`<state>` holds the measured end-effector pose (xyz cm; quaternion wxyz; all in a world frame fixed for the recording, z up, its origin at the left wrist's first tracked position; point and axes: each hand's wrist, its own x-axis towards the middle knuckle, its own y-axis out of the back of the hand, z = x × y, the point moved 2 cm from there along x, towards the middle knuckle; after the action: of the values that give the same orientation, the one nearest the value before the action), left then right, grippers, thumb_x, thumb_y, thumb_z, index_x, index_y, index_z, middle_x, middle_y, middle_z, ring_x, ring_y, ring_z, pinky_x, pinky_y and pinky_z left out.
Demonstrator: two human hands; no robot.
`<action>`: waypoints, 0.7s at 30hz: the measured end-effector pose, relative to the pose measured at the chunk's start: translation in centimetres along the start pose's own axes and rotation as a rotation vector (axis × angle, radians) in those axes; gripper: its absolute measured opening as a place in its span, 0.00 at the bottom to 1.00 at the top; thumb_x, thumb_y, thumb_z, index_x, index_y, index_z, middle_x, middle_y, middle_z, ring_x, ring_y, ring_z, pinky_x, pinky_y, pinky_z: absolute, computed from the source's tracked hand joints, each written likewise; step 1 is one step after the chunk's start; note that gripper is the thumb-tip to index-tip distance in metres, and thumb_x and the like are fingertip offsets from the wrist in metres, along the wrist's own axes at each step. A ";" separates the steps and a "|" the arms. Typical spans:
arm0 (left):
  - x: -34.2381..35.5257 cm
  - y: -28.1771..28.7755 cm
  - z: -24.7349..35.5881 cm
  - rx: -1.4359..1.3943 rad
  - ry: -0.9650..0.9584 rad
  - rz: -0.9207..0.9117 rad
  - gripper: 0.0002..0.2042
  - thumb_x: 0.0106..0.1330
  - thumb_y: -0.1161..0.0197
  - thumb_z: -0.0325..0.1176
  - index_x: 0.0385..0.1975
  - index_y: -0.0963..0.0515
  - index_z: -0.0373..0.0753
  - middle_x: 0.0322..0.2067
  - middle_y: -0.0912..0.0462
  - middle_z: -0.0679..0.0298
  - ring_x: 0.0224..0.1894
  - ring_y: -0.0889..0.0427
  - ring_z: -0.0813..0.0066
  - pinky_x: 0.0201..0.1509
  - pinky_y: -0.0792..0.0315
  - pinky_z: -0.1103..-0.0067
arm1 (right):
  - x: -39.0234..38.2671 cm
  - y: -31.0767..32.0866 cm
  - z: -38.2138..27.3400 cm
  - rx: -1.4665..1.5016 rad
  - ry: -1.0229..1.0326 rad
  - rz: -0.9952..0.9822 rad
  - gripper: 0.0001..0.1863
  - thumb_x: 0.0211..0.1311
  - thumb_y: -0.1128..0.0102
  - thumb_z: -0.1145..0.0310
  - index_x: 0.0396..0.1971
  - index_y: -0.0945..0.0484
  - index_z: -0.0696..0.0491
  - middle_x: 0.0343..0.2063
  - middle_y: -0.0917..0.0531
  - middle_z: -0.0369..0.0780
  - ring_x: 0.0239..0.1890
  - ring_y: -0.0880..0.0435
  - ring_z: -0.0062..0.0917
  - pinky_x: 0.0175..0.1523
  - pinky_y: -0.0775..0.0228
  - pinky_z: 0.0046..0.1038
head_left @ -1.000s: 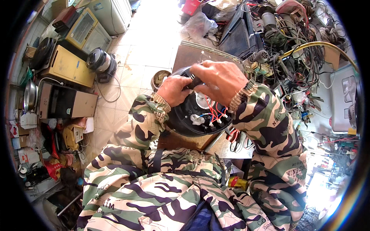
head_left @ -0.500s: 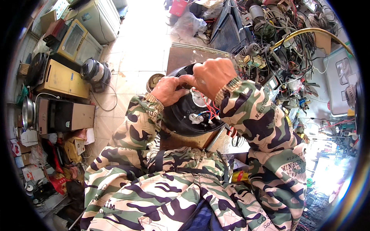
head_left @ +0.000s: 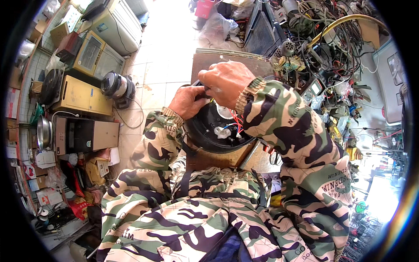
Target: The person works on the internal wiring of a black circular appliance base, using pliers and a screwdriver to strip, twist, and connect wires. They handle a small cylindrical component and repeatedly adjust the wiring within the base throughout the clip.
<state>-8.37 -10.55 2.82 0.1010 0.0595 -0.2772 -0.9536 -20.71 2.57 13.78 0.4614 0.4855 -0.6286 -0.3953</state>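
A round black appliance housing [head_left: 203,135] sits on the brown tabletop in front of me, its inside facing up. In it show a pale metal disc [head_left: 224,112], a small whitish part [head_left: 222,132] and red and blue wires [head_left: 237,124]. At the housing's far left rim, my left hand [head_left: 188,101] is closed, thumb and fingers pinched together. Just right of it my right hand [head_left: 228,82] is closed too, knuckles up, over the far rim. The fingertips of both hands meet at a small dark spot, and what they grip there is hidden.
Tangled cables [head_left: 336,52] and parts heap up at the right. A yellow hose [head_left: 345,21] arches over them. On the left stand a cream cabinet [head_left: 83,94], a pot-shaped appliance [head_left: 115,85] on the tiled floor, and a boxy appliance [head_left: 100,133]. The brown tabletop [head_left: 205,160] extends under the housing.
My right hand has shifted a little left and rolled over the rim, nearer my left hand. The whole view has swung slightly, so the surroundings sit farther right.
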 end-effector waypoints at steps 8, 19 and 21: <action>-0.3 0.7 0.7 0.079 0.051 -0.032 0.10 0.63 0.29 0.29 0.44 0.12 0.42 0.35 0.10 0.52 0.42 0.09 0.54 0.51 0.19 0.67 | 0.8 0.4 -1.5 -0.078 -0.079 -0.043 0.20 0.68 0.34 0.52 0.32 0.13 0.56 0.26 0.12 0.47 0.32 0.10 0.46 0.38 0.18 0.44; -0.3 -0.2 -1.5 0.138 -0.146 0.046 0.08 0.64 0.33 0.29 0.42 0.13 0.45 0.33 0.11 0.52 0.42 0.11 0.49 0.50 0.19 0.64 | 0.7 0.1 -1.9 -0.141 -0.122 -0.100 0.19 0.65 0.31 0.54 0.34 0.16 0.59 0.24 0.13 0.48 0.32 0.10 0.45 0.38 0.18 0.43; -0.4 -0.3 -0.5 0.130 -0.126 0.054 0.09 0.64 0.33 0.28 0.42 0.13 0.45 0.33 0.11 0.52 0.42 0.11 0.49 0.50 0.19 0.63 | 0.5 0.5 -2.0 -0.087 -0.096 -0.104 0.18 0.65 0.31 0.56 0.35 0.16 0.59 0.23 0.14 0.48 0.31 0.10 0.46 0.38 0.18 0.43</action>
<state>-8.00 -10.42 2.27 0.1050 -0.0017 -0.3458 -0.9324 -18.92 2.12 14.90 0.4301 0.4775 -0.6062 -0.4686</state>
